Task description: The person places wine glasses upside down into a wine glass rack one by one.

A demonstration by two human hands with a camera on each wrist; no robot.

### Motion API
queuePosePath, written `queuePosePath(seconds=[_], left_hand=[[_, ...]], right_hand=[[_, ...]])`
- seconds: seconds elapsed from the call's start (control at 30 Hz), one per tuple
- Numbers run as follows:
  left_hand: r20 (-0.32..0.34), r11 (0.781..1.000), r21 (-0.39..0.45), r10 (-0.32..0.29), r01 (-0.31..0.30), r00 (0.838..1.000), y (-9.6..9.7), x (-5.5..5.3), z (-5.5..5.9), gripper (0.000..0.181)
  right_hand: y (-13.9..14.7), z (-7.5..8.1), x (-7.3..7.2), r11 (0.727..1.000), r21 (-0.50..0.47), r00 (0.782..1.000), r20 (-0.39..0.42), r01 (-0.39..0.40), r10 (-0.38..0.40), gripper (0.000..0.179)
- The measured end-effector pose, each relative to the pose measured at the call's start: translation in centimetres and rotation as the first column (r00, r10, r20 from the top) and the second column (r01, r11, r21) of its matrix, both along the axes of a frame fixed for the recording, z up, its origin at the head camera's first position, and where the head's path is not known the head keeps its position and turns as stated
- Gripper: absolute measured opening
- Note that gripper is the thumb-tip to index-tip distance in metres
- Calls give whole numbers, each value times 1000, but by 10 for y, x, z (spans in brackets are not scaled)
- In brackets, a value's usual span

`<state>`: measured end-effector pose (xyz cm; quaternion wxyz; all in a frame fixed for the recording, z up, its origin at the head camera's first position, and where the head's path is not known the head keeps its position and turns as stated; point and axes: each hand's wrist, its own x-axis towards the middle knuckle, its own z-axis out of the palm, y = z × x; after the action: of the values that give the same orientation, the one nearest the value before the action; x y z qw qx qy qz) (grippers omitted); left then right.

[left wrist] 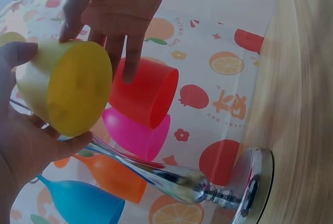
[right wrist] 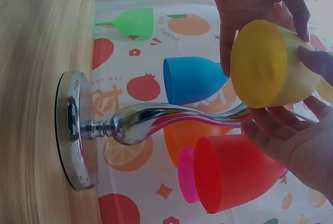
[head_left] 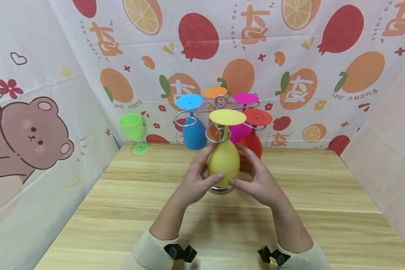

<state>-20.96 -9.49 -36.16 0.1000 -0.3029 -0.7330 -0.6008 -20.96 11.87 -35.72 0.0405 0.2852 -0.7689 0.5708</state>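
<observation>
A yellow plastic goblet (head_left: 224, 161) hangs upside down at the front of a chrome stemware rack (head_left: 221, 190), its stem within a wire ring and its foot above. My left hand (head_left: 196, 179) holds the bowl from the left, thumb on the near side. From the right my right hand (head_left: 259, 180) holds the same bowl, its thumb (right wrist: 315, 61) on the wall and other fingers around it. Blue (head_left: 194, 134), red (head_left: 253, 144), magenta (head_left: 237, 132) and orange (right wrist: 182, 140) goblets hang upside down from the rack, the orange mostly hidden in the head view.
A green goblet (head_left: 132, 127) stands upright at the wooden table's (head_left: 121, 210) back left corner. Behind the table hangs a fruit-print cloth (head_left: 270, 45), and another cloth (head_left: 30, 123) with a bear print hangs on the left. A pale cloth is on the right.
</observation>
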Motion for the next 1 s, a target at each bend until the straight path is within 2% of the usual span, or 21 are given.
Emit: queuePosePath(seconds=[0.3, 0.63, 1.0], left_hand=[[-13, 999, -39, 22, -23, 1000, 3, 3, 1, 71], [48, 999, -37, 34, -32, 998, 2, 2, -1, 71], [107, 999, 2, 33, -33, 994, -1, 0, -1, 83]], right_hand=[[-1, 0, 0, 999, -17, 1000, 4, -28, 28, 88], [0, 0, 1, 1000, 0, 1000, 14, -10, 10, 85], [-1, -2, 0, 1000, 17, 1000, 28, 6, -7, 88]])
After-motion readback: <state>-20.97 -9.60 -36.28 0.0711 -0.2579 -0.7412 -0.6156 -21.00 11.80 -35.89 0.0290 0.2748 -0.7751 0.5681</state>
